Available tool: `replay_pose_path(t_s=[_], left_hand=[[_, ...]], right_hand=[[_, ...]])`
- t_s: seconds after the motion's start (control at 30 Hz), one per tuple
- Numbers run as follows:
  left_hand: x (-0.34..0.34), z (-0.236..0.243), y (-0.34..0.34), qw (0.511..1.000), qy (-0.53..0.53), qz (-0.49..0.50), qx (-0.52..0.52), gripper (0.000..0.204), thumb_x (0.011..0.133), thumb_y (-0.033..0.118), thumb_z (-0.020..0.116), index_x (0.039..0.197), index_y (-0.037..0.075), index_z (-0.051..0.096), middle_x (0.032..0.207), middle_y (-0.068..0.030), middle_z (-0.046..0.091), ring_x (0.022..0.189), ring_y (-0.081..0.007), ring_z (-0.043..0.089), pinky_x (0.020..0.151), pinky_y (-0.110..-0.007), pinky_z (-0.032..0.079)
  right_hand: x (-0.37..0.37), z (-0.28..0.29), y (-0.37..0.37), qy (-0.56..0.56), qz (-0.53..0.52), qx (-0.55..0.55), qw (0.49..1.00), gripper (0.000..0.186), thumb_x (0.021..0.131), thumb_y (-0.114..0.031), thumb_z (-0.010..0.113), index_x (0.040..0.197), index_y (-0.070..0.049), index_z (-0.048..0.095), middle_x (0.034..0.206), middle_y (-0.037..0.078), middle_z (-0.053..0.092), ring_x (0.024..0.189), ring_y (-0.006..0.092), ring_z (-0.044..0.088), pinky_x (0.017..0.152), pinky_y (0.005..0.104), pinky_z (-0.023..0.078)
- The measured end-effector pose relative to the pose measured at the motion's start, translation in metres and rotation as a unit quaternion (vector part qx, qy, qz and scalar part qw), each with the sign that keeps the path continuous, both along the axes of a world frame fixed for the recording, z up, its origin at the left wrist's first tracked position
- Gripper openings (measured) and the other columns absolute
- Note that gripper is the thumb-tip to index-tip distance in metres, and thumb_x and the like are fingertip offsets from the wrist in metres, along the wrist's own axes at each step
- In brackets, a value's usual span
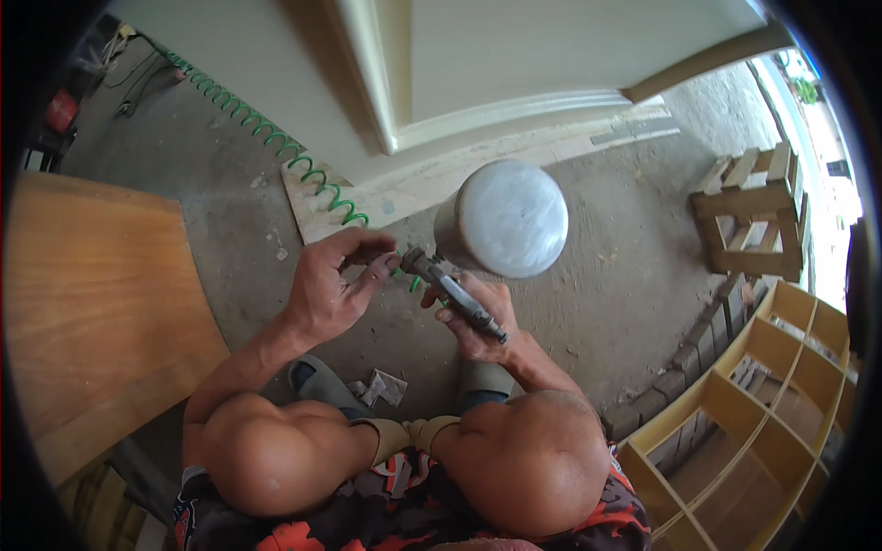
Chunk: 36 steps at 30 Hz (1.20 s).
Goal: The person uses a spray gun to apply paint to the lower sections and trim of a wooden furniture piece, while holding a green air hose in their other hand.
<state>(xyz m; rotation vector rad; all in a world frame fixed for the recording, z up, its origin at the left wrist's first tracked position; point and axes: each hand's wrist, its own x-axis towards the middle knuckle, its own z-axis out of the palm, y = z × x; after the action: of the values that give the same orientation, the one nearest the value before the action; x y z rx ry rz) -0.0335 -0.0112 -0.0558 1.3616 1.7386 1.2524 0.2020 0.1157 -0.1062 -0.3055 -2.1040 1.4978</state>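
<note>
My right hand (489,323) grips a metal spray gun (467,298), its fingers wrapped round the body. A round silver cup (514,219) joins the gun on its far side. The gun's front end points left, toward my left hand (333,283). Thumb and forefinger of that hand come together in a pinch right beside the gun's front end; what they hold, if anything, is too small to make out. A green coiled hose (317,179) runs from the far left down behind my hands.
A large pale panel (551,55) stands beyond me. Left lies a wooden board (101,303); at right are a wooden crate-like stand (749,216), grey bricks (648,402) and a yellowish compartmented frame (735,395). Crumpled paper (386,387) lies between my feet.
</note>
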Motion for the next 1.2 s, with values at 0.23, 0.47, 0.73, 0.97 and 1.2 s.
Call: replay_pose_path(t_s=[0.23,0.47,0.73,0.97,1.2], left_hand=[[0.002,-0.036,-0.045,0.969,-0.231,0.08,-0.037,0.018,0.108,0.001,0.07,0.123,-0.006,0.079,0.103,-0.0073,0.08,0.09,-0.0124,0.074,0.08,-0.028,0.061],[0.003,-0.058,-0.074,0.946,-0.296,0.132,0.022,0.019,0.107,0.002,0.072,0.123,-0.008,0.077,0.106,-0.0114,0.079,0.092,-0.0163,0.077,0.082,-0.031,0.066],[-0.02,-0.082,-0.141,0.948,-0.26,0.177,0.048,0.019,0.105,0.002,0.074,0.121,-0.007,0.078,0.108,-0.0117,0.079,0.097,-0.0155,0.075,0.085,-0.031,0.061],[-0.034,-0.105,-0.186,0.924,-0.301,0.231,0.042,0.018,0.104,0.003,0.075,0.121,-0.004,0.08,0.113,-0.0127,0.079,0.097,-0.0154,0.074,0.087,-0.03,0.059],[-0.052,-0.122,-0.209,0.916,-0.292,0.275,0.011,0.018,0.104,0.0,0.074,0.121,-0.004,0.08,0.115,-0.013,0.079,0.098,-0.0163,0.075,0.087,-0.03,0.06]], right_hand=[[-0.02,-0.008,-0.021,-0.003,0.046,-0.016,0.999,0.013,0.1,-0.01,0.077,0.109,-0.004,0.072,0.094,0.012,0.077,0.073,0.0282,0.073,0.069,0.0404,0.059],[-0.034,-0.031,-0.034,-0.016,0.095,0.005,0.995,0.022,0.093,-0.005,0.083,0.113,-0.003,0.073,0.092,0.014,0.078,0.081,0.0347,0.078,0.073,0.0426,0.061],[-0.072,-0.053,-0.064,-0.11,0.199,0.029,0.973,0.02,0.101,-0.017,0.079,0.117,-0.008,0.074,0.104,0.005,0.073,0.096,0.0251,0.07,0.093,0.0409,0.057],[-0.09,-0.103,-0.075,-0.163,0.331,0.213,0.905,0.032,0.103,-0.022,0.073,0.128,-0.003,0.072,0.122,0.009,0.075,0.11,0.0257,0.073,0.1,0.0419,0.058],[-0.118,-0.125,-0.08,-0.013,0.36,0.565,0.742,0.028,0.09,-0.013,0.086,0.116,-0.006,0.077,0.115,0.013,0.077,0.107,0.035,0.073,0.094,0.0482,0.057]])
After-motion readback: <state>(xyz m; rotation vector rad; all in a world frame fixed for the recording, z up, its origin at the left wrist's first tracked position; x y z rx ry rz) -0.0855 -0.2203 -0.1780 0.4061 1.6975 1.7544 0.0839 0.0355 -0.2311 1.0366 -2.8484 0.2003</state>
